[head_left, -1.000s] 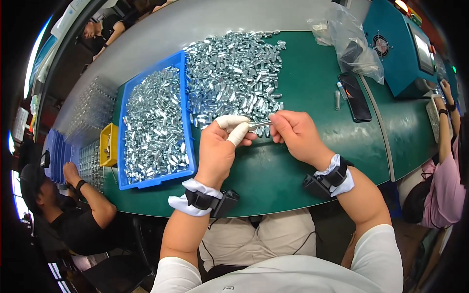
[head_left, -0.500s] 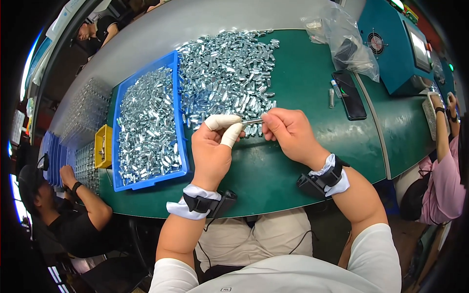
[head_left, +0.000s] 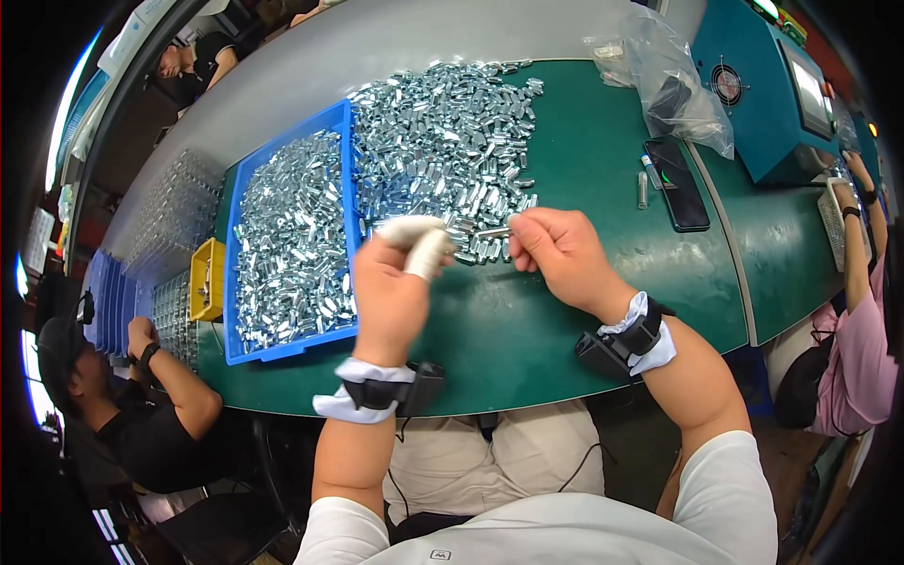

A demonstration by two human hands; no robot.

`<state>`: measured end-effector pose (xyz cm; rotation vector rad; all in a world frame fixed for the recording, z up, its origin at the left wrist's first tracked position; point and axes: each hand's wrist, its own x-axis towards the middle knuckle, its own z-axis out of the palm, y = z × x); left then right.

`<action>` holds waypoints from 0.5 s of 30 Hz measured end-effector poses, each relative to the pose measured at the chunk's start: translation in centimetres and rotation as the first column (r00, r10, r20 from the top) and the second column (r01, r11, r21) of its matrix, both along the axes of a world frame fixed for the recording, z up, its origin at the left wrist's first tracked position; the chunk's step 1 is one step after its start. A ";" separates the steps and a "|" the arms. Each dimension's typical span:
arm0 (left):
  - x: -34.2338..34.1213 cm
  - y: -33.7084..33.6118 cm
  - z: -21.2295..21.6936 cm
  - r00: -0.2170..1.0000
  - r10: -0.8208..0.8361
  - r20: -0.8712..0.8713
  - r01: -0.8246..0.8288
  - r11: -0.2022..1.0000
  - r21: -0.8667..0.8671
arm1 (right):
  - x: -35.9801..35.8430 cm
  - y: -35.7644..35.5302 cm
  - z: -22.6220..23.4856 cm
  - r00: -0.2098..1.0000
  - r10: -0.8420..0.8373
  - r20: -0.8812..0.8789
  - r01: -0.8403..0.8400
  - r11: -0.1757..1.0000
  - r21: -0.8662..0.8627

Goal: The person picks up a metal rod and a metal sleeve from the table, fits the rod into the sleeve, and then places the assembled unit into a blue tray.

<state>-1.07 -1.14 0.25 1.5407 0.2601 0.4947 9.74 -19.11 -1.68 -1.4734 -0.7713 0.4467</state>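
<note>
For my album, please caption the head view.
Right hand pinching a slim metal piece, left hand alongside, near a heap of shiny parts.

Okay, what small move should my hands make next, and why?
Perhaps ease your left hand toward the blue tray beside it: that hand is apart from the metal rod pinched in your right hand, and the tray holds many metal pieces. Blur hides whether the left hand holds one.

Green tabletop [head_left: 584, 113] under blue tray [head_left: 282, 352], loose heap of metal pieces [head_left: 447, 141], black phone [head_left: 680, 188] and plastic bag [head_left: 664, 71].
</note>
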 end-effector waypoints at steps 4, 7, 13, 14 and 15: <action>-1.3 4.6 2.0 0.913 0.409 -0.001 -0.409 0.912 0.017 | 0.9 -0.5 -0.1 0.997 -0.070 -0.017 0.071 0.997 0.026; -2.4 3.6 2.3 0.969 0.220 -0.113 -0.192 0.957 0.219 | 0.9 -0.3 -0.2 1.000 0.002 -0.018 -0.002 1.000 -0.028; -0.3 1.3 -0.4 0.968 0.074 -0.240 0.179 0.464 0.868 | 0.8 -0.2 0.1 1.000 0.016 -0.012 -0.016 0.999 -0.037; 0.0 1.4 -1.1 0.963 0.081 -0.258 0.198 0.436 0.878 | 0.8 -0.2 0.0 1.000 0.020 -0.010 -0.021 0.999 -0.037; 0.5 1.4 -1.1 0.957 0.077 -0.279 0.226 0.407 0.885 | 0.8 -0.2 0.0 1.000 0.012 -0.011 -0.013 0.999 -0.038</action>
